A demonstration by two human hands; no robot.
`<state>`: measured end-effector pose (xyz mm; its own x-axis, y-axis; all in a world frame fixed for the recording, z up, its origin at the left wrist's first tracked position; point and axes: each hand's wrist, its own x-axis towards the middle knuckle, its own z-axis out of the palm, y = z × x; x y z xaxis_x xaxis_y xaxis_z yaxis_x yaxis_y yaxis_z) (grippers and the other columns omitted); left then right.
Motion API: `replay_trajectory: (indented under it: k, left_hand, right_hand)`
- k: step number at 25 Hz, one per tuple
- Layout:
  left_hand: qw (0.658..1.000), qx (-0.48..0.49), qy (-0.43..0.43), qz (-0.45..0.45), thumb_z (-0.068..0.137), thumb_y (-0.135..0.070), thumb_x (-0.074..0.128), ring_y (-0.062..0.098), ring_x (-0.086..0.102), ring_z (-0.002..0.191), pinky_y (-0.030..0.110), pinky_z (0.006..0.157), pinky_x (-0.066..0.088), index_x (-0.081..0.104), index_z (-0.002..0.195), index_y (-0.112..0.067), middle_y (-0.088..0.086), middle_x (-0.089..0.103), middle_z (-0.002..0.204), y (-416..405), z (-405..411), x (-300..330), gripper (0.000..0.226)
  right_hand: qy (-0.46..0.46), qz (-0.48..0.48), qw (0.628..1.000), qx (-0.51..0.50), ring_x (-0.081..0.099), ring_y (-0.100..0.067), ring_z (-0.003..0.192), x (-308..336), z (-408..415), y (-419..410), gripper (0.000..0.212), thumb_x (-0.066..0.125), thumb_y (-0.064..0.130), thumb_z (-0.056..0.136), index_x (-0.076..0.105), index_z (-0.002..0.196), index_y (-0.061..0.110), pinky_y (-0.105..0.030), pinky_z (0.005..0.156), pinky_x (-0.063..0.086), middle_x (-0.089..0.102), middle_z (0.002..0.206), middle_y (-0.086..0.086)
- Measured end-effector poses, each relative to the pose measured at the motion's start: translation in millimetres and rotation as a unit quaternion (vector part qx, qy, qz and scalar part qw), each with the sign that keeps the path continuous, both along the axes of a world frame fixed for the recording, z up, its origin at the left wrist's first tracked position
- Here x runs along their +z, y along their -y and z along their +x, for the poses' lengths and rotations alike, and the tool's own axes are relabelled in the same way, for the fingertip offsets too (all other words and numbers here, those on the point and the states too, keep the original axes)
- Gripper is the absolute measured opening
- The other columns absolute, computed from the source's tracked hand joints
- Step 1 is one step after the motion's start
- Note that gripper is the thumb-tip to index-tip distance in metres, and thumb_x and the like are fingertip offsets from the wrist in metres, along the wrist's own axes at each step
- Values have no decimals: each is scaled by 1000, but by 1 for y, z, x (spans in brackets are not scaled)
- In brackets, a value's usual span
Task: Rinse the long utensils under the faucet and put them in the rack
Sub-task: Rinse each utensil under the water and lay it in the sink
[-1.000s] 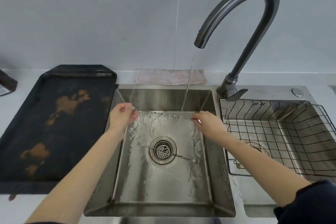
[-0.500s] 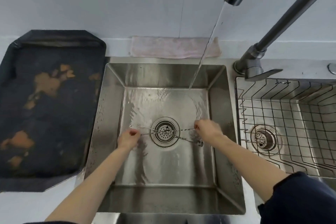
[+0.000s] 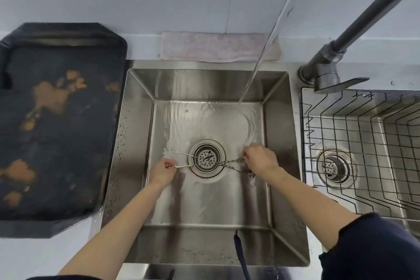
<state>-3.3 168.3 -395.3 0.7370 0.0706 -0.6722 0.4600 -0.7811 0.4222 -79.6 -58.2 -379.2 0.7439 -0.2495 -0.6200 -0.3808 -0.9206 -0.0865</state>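
Observation:
Two thin twisted-handle metal utensils cross over the drain (image 3: 207,158) of the left sink (image 3: 136,134). My left hand (image 3: 162,171) pinches one end of the upper utensil (image 3: 223,162) and my right hand (image 3: 260,158) grips its other end, low near the sink floor. The second utensil (image 3: 183,153), a small fork, lies on the floor beneath it, prongs to the left. Water falls from the dark faucet (image 3: 354,20) onto the back of the basin, away from both hands. The wire rack (image 3: 363,150) sits in the right basin with no utensils in it.
A black, brown-stained tray (image 3: 54,125) lies on the counter left of the sink. A folded pink cloth (image 3: 218,46) rests against the wall behind the sink. The faucet lever (image 3: 341,83) points right above the rack. A dark cord (image 3: 241,254) hangs over the sink's front.
Both hands have lowered the held utensil from under the water stream down to the sink floor over the drain. The camera has tilted downward and closer.

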Motion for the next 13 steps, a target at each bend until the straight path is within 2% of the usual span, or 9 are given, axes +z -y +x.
replay_trajectory:
  k: [2, 6, 13]
  left_hand:
    - [1000, -14, -2, 5, 88, -10, 52, 30, 55, 114, 30, 94, 41, 60, 111, -3, 16, 62, 122, 0, 1, 7, 25]
    - [999, -34, -7, -24, 87, -9, 51, 30, 52, 118, 32, 99, 39, 55, 118, -4, 16, 57, 129, 3, 2, 28, 32]
    - [988, -130, 63, -60, 90, -8, 46, 26, 47, 127, 28, 103, 34, 49, 127, -4, 14, 51, 137, 24, 2, 87, 37]
  right_hand:
    - [15, -1, 1000, -4, 54, -30, 116, 9, 0, 0, 27, 42, 11, 96, 59, 118, 9, -38, 90, 49, 57, 125, -12]
    - [28, -3, 1000, -4, 59, -31, 112, 28, -2, -2, 29, 40, 9, 96, 58, 119, 12, -39, 89, 50, 61, 124, -11]
    - [88, 2, 996, -21, 59, -34, 112, 66, -18, -2, 33, 39, 13, 97, 55, 125, 17, -40, 91, 50, 62, 126, -10]
